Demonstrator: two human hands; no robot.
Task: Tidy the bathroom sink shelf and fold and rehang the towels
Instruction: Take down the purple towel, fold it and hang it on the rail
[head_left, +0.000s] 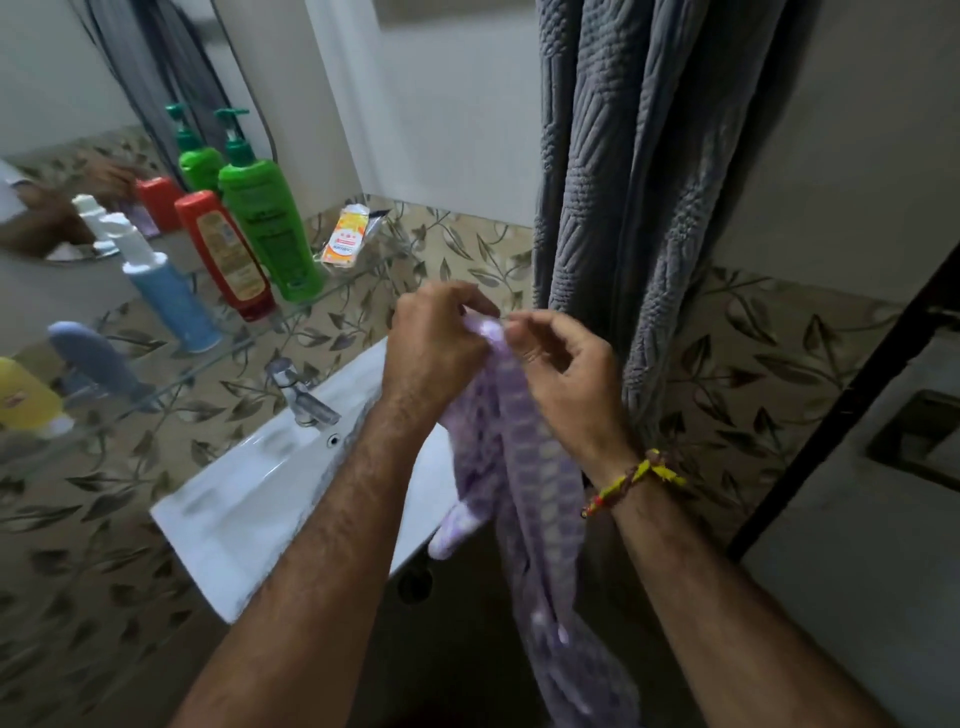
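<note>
Both hands hold the lilac towel (524, 467) in front of the sink (249, 499). The left hand (436, 343) is clamped on its top edge; the right hand (561, 364) pinches the same edge just beside it, judged to be locating corners for a fold. The towel is checked lilac and white, bunched, hanging limp below the wrists. A grey towel (623, 182) hangs on the wall behind. Bottles stand in a row on the glass shelf (332, 296).

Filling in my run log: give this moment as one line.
phase: folding | left hand: grips purple towel top edge | right hand: pinches same edge | grey towel: hanging | glass shelf: bottles upright
</note>
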